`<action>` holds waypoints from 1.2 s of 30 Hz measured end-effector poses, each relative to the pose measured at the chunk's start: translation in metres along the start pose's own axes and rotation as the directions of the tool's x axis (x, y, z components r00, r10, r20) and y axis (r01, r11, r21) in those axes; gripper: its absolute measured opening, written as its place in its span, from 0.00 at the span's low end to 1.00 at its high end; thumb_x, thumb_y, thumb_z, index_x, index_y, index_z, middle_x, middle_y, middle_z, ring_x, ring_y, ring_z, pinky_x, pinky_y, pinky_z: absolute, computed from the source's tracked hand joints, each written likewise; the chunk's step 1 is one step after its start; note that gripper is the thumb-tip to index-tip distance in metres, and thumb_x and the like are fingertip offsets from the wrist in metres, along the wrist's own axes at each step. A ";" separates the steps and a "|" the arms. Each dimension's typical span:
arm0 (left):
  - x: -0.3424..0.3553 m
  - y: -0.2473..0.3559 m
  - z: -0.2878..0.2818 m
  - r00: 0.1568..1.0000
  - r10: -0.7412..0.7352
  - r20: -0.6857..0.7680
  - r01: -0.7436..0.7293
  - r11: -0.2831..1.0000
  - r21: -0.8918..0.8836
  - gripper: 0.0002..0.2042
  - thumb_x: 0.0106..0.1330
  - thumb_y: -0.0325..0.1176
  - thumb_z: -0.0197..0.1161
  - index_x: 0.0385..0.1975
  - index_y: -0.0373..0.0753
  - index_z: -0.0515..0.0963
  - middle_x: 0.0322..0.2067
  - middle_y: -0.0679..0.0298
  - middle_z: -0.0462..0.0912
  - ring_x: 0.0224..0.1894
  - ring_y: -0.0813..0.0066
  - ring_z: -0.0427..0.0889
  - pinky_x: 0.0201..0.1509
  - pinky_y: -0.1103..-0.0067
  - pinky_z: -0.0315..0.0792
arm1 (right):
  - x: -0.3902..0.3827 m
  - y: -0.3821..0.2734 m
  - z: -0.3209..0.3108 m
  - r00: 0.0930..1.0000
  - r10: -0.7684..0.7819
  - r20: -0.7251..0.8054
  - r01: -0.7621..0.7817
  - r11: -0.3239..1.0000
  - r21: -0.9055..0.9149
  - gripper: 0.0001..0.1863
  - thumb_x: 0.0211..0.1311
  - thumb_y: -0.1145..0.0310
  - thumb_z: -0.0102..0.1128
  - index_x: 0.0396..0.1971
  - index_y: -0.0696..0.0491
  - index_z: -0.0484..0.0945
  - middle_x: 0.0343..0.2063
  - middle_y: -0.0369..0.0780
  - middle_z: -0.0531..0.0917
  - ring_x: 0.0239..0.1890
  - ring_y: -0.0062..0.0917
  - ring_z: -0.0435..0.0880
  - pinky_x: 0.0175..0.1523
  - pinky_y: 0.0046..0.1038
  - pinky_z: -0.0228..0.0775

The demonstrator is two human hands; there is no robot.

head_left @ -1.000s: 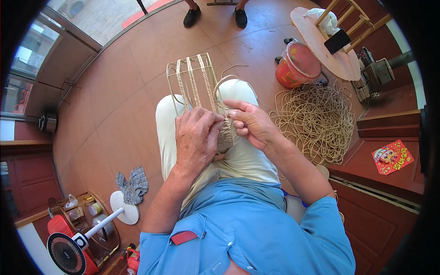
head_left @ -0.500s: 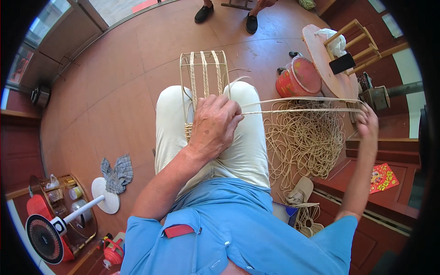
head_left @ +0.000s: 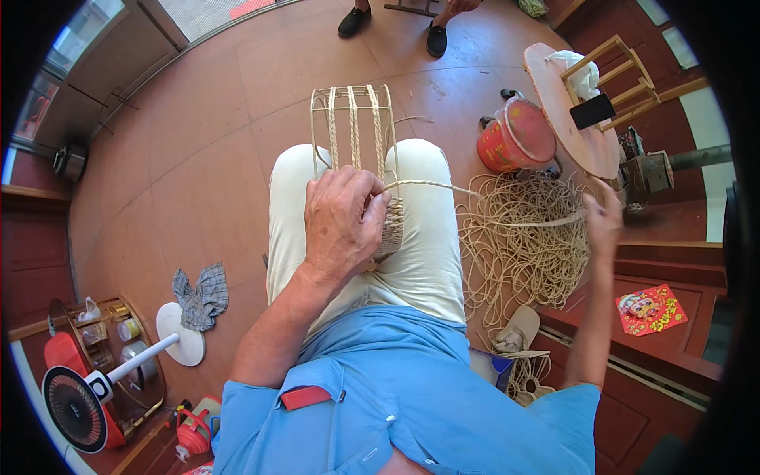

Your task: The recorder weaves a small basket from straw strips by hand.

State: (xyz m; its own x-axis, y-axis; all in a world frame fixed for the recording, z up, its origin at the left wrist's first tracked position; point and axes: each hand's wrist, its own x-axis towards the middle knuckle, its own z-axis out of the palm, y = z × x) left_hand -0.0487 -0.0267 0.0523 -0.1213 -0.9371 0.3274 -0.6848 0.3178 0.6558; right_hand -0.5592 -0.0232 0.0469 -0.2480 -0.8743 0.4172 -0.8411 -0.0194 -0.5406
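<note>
A narrow metal wire frame (head_left: 387, 111) rests between my knees, with several twisted cords (head_left: 353, 127) stretched lengthwise over it. Its near end carries a tightly woven band (head_left: 393, 226), partly covered by my left hand (head_left: 342, 214). That hand is closed, pinching a twisted cord (head_left: 431, 183) at the weave's edge; the fingertips are partly hidden. From there the cord runs loosely to the right. Out at the far right, my right hand (head_left: 604, 218) is closed and slightly blurred, with a pale strand (head_left: 546, 222) trailing from its fingers.
A large heap of loose cord (head_left: 530, 253) lies on the floor right of my knee. Behind it stand a red bucket (head_left: 514, 138) and a round table (head_left: 554, 95). A pedestal fan (head_left: 77, 408) is at lower left. Another person's shoes (head_left: 436, 38) show at the top.
My right hand has moved inward and slightly down, and the two taut strands have become one slack cord and a trailing strand. My left hand has shifted slightly left, uncovering more of the weave.
</note>
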 end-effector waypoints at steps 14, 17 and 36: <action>0.011 -0.003 -0.010 0.989 -0.108 0.103 0.117 0.990 -0.080 0.05 0.68 0.33 0.74 0.33 0.41 0.85 0.31 0.63 0.83 0.40 0.60 0.83 0.48 0.64 0.69 | -0.097 -0.265 0.154 0.838 -0.503 0.213 0.413 0.838 0.356 0.18 0.70 0.80 0.68 0.58 0.57 0.87 0.44 0.46 0.90 0.44 0.39 0.93 0.47 0.38 0.87; 0.022 -0.007 -0.011 0.990 -0.091 0.109 0.106 0.984 -0.146 0.04 0.68 0.33 0.74 0.34 0.42 0.86 0.32 0.63 0.84 0.40 0.60 0.84 0.48 0.65 0.69 | -0.099 -0.266 0.157 0.834 -0.520 0.185 0.448 0.834 0.321 0.17 0.69 0.80 0.68 0.56 0.58 0.87 0.44 0.46 0.90 0.44 0.40 0.93 0.47 0.38 0.86; 0.031 -0.011 -0.001 0.990 0.090 0.104 -0.098 0.993 0.072 0.25 0.73 0.32 0.72 0.70 0.44 0.78 0.33 0.63 0.86 0.38 0.61 0.82 0.54 0.63 0.71 | -0.095 -0.263 0.170 0.836 -0.531 0.137 0.446 0.804 0.393 0.10 0.66 0.80 0.68 0.46 0.57 0.87 0.38 0.45 0.86 0.40 0.42 0.89 0.46 0.40 0.83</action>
State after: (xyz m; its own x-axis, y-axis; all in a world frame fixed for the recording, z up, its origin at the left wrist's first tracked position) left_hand -0.0445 -0.0593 0.0556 -0.2570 -0.9146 0.3123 -0.7196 0.3968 0.5699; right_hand -0.2324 -0.0171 0.0255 0.3050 -0.7873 0.5359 -0.5979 -0.5963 -0.5357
